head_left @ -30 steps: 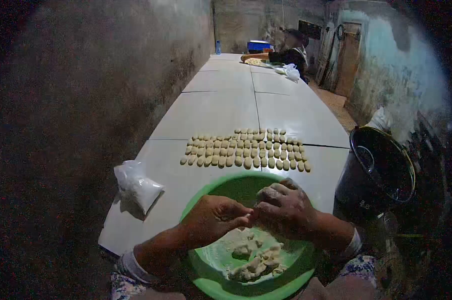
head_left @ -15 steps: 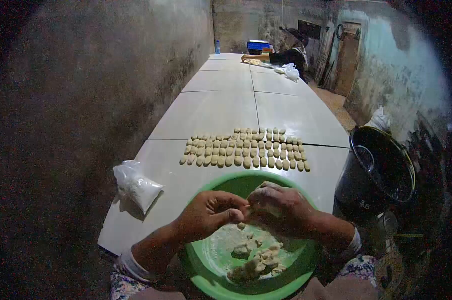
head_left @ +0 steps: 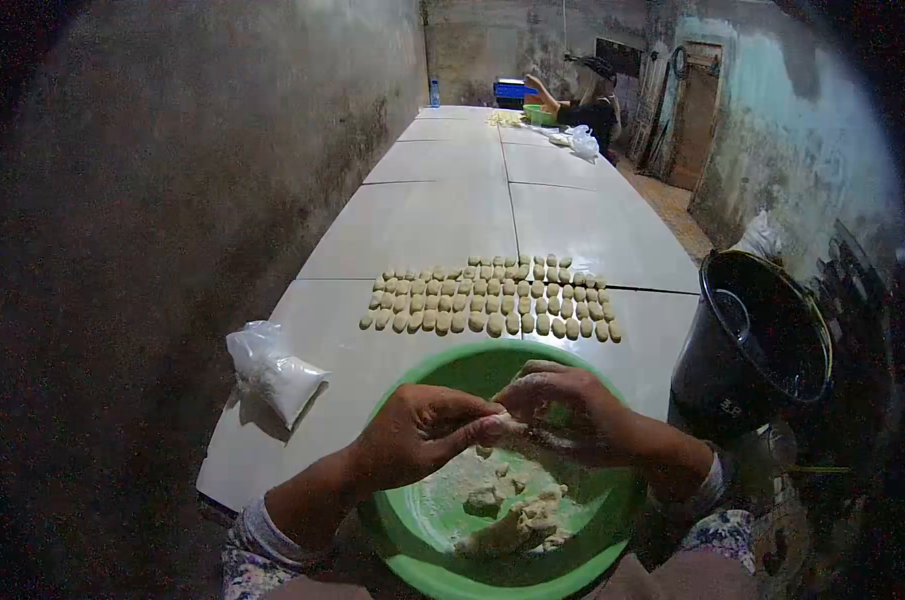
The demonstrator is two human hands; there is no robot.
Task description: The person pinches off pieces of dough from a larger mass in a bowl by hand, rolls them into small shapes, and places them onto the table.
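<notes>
Above a green basin (head_left: 422,560), my left hand (head_left: 427,430) pinches a small piece of dough (head_left: 513,426) between thumb and fingertips. My right hand (head_left: 582,412), dusted with flour, curls its fingers around the other side of that piece, partly hiding it. Inside the basin lie loose flour and a crumbly lump of dough (head_left: 532,520), with smaller bits beside it. Just beyond the basin's far rim, rows of small oval dough pieces (head_left: 492,300) are laid out on the white tabletop.
A plastic bag of white powder (head_left: 277,375) rests left of the basin. To the right stands a black bucket (head_left: 742,350). Along the white table (head_left: 422,215), a co-worker (head_left: 597,105) is at the far end beside a green bowl (head_left: 540,115) and a blue crate (head_left: 513,90).
My hands have shifted slightly, and more of the dough piece shows between them. The far co-worker has raised an arm off the table, and a green bowl now shows there.
</notes>
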